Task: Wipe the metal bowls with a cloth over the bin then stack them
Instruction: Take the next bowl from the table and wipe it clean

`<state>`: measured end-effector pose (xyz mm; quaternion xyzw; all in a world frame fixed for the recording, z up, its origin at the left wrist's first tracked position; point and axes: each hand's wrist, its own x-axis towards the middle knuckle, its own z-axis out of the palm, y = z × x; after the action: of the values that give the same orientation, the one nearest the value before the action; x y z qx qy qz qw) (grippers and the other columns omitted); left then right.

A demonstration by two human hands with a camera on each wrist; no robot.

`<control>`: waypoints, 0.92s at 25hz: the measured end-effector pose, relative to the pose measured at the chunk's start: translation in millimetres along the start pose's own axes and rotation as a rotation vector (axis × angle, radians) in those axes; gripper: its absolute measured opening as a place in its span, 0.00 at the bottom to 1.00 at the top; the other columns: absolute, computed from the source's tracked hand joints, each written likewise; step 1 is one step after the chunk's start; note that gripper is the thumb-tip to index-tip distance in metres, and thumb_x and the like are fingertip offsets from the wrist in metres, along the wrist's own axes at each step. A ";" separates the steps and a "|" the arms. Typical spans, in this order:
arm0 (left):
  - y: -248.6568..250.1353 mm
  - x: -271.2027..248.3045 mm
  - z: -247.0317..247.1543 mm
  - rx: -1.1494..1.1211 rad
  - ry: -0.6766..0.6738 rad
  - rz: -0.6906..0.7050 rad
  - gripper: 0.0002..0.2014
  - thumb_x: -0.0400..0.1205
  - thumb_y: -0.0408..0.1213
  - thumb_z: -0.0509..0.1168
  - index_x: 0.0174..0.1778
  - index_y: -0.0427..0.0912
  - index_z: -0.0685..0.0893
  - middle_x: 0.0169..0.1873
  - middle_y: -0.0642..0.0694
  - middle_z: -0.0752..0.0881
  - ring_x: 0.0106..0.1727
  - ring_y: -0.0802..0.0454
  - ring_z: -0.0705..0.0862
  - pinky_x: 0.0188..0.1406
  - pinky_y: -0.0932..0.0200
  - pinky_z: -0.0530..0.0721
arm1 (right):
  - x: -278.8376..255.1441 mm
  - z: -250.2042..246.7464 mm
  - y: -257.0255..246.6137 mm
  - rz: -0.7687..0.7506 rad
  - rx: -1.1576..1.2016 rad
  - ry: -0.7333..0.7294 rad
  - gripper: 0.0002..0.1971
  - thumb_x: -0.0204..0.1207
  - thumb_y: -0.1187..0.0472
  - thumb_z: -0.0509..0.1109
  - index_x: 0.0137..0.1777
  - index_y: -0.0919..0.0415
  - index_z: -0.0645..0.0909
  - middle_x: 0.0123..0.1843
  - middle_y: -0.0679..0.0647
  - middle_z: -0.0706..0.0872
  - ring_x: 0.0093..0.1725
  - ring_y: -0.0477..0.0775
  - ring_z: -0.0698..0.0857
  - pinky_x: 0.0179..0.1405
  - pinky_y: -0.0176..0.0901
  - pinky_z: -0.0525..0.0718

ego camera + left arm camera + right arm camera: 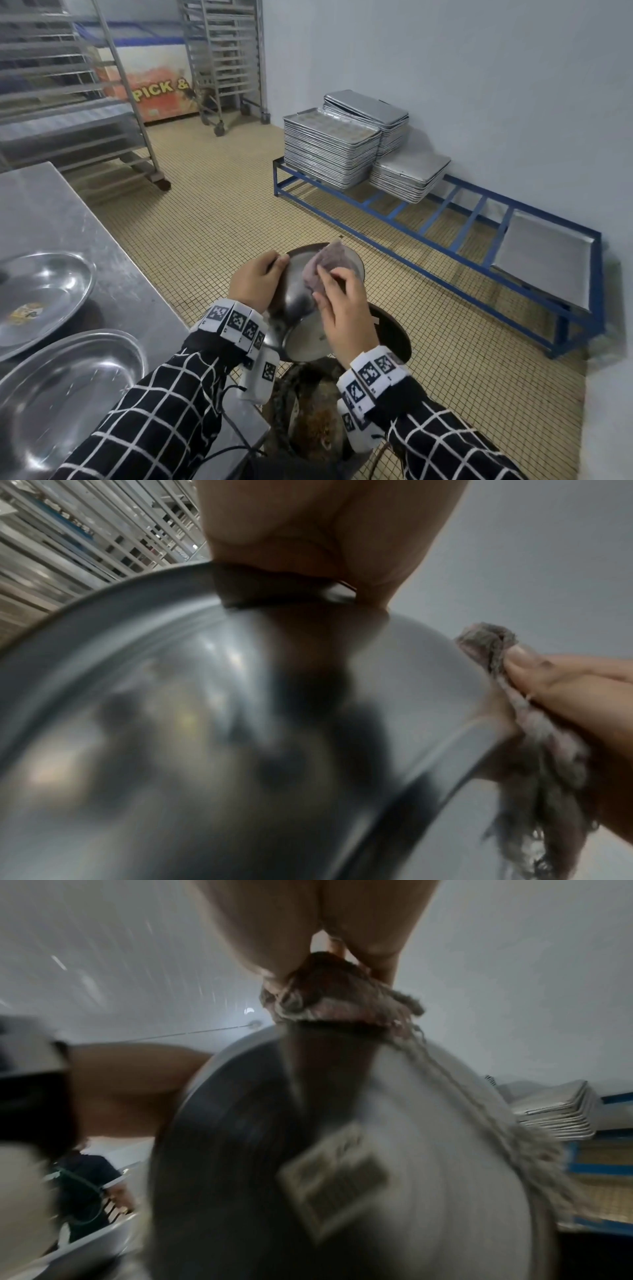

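I hold a metal bowl [298,301] tilted over the dark bin [394,337], its flat underside with a sticker facing me. My left hand [263,279] grips the bowl's rim on the left side. With my right hand [337,284] I press a greyish-purple cloth [322,269] against the bowl's outer wall near the upper rim. In the left wrist view the bowl [205,723] fills the frame, and the cloth [534,737] sits at its right edge under fingers [575,688]. The right wrist view is blurred and shows the cloth [335,999] bunched on the bowl [428,1150].
Two more metal bowls [41,294] [68,387] lie on the steel table [51,212] at my left. Stacked baking trays [332,147] rest on a low blue rack [445,233] along the right wall. Wheeled tray racks [226,61] stand at the back. Tiled floor lies between.
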<state>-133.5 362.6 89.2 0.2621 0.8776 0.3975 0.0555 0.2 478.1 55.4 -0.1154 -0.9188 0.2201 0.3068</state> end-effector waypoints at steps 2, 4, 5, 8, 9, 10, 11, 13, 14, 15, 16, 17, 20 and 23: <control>4.6 1.0 -1.0 0.066 0.042 0.033 0.20 0.85 0.53 0.57 0.32 0.47 0.79 0.26 0.50 0.81 0.31 0.50 0.79 0.29 0.58 0.71 | -3.4 4.3 -2.8 -0.092 -0.047 -0.036 0.22 0.85 0.50 0.54 0.75 0.56 0.73 0.73 0.53 0.72 0.74 0.53 0.70 0.75 0.52 0.71; 9.1 0.1 -1.8 0.061 0.056 0.065 0.22 0.83 0.56 0.59 0.30 0.46 0.81 0.24 0.50 0.82 0.30 0.49 0.81 0.29 0.54 0.77 | 5.2 3.0 -2.3 -0.092 -0.080 -0.038 0.22 0.86 0.49 0.52 0.76 0.54 0.70 0.77 0.51 0.70 0.79 0.52 0.64 0.79 0.52 0.64; 10.6 -0.4 -3.1 0.032 0.055 0.060 0.22 0.83 0.58 0.59 0.31 0.46 0.82 0.24 0.49 0.83 0.30 0.49 0.82 0.30 0.51 0.79 | 10.9 3.1 0.4 -0.049 -0.053 -0.011 0.22 0.86 0.48 0.50 0.76 0.53 0.70 0.77 0.50 0.70 0.79 0.51 0.65 0.78 0.52 0.65; 11.1 1.1 -7.9 -0.101 0.085 -0.012 0.23 0.81 0.60 0.60 0.34 0.46 0.86 0.26 0.47 0.87 0.31 0.47 0.85 0.34 0.49 0.82 | 25.0 -4.4 10.7 0.294 0.199 0.109 0.22 0.86 0.48 0.49 0.75 0.53 0.72 0.72 0.47 0.71 0.68 0.46 0.74 0.65 0.45 0.78; 10.3 1.6 -9.0 -0.144 0.104 -0.035 0.22 0.81 0.60 0.60 0.34 0.46 0.87 0.26 0.47 0.87 0.32 0.46 0.85 0.34 0.50 0.82 | 27.0 -7.5 15.8 0.459 0.301 0.106 0.22 0.87 0.48 0.49 0.74 0.53 0.73 0.70 0.47 0.72 0.65 0.45 0.75 0.61 0.42 0.78; 8.6 2.0 -9.3 -0.175 0.124 -0.052 0.22 0.81 0.59 0.61 0.33 0.47 0.87 0.26 0.47 0.86 0.32 0.46 0.85 0.33 0.51 0.81 | 26.3 -9.1 21.5 0.592 0.394 0.095 0.21 0.87 0.50 0.49 0.74 0.54 0.73 0.69 0.47 0.74 0.65 0.45 0.76 0.59 0.40 0.77; 7.5 2.2 -9.5 -0.190 0.141 -0.060 0.21 0.81 0.59 0.62 0.32 0.47 0.86 0.25 0.48 0.86 0.32 0.46 0.84 0.33 0.52 0.80 | 23.3 -9.9 24.7 0.651 0.458 0.103 0.20 0.87 0.52 0.50 0.74 0.55 0.72 0.68 0.47 0.76 0.66 0.47 0.77 0.61 0.39 0.75; 6.4 3.6 -9.9 -0.198 0.160 -0.056 0.21 0.82 0.58 0.61 0.33 0.47 0.86 0.25 0.47 0.85 0.32 0.44 0.84 0.34 0.49 0.81 | 13.2 -9.4 23.6 0.576 0.488 0.188 0.18 0.87 0.55 0.52 0.74 0.57 0.70 0.68 0.48 0.78 0.66 0.47 0.78 0.64 0.42 0.78; 6.4 5.2 -9.8 -0.193 0.165 -0.057 0.22 0.82 0.59 0.60 0.34 0.46 0.86 0.27 0.46 0.86 0.33 0.44 0.84 0.36 0.47 0.83 | 8.8 -8.0 20.2 0.489 0.473 0.215 0.18 0.87 0.55 0.52 0.74 0.57 0.69 0.68 0.50 0.78 0.66 0.47 0.78 0.65 0.46 0.79; 7.4 6.9 -9.8 -0.182 0.166 -0.064 0.22 0.82 0.60 0.59 0.35 0.46 0.86 0.28 0.46 0.86 0.34 0.45 0.85 0.38 0.46 0.84 | 5.6 -5.2 16.3 0.392 0.455 0.204 0.19 0.86 0.55 0.52 0.75 0.56 0.69 0.70 0.51 0.76 0.68 0.47 0.77 0.68 0.48 0.78; 8.9 8.1 -10.1 -0.160 0.163 -0.069 0.22 0.82 0.60 0.58 0.37 0.47 0.86 0.29 0.47 0.87 0.35 0.46 0.85 0.38 0.46 0.84 | 4.8 -3.0 11.3 0.291 0.417 0.161 0.21 0.86 0.54 0.52 0.77 0.54 0.67 0.74 0.51 0.73 0.73 0.48 0.72 0.73 0.48 0.74; 11.3 8.7 -10.7 -0.127 0.159 -0.063 0.22 0.82 0.61 0.57 0.38 0.48 0.86 0.30 0.49 0.87 0.35 0.48 0.84 0.38 0.48 0.84 | 6.8 0.2 8.7 0.187 0.342 0.100 0.23 0.85 0.53 0.51 0.80 0.52 0.64 0.79 0.50 0.68 0.78 0.48 0.66 0.77 0.49 0.67; 21.1 5.9 -11.9 -0.045 0.153 -0.016 0.23 0.82 0.61 0.55 0.39 0.49 0.86 0.30 0.51 0.86 0.35 0.52 0.84 0.35 0.54 0.81 | 26.5 0.9 5.3 0.021 0.089 0.019 0.25 0.84 0.51 0.49 0.81 0.52 0.63 0.81 0.49 0.64 0.82 0.52 0.58 0.81 0.55 0.61; 26.2 6.4 -10.5 -0.099 0.148 -0.035 0.23 0.82 0.61 0.57 0.39 0.48 0.87 0.30 0.50 0.87 0.35 0.50 0.85 0.39 0.48 0.85 | 48.2 1.2 8.4 0.121 0.083 0.130 0.25 0.84 0.49 0.48 0.77 0.56 0.69 0.78 0.52 0.69 0.79 0.55 0.65 0.77 0.58 0.68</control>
<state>-131.3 373.2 116.1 0.2136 0.8630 0.4578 0.0101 -37.7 501.8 75.3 -0.1721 -0.8782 0.2684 0.3566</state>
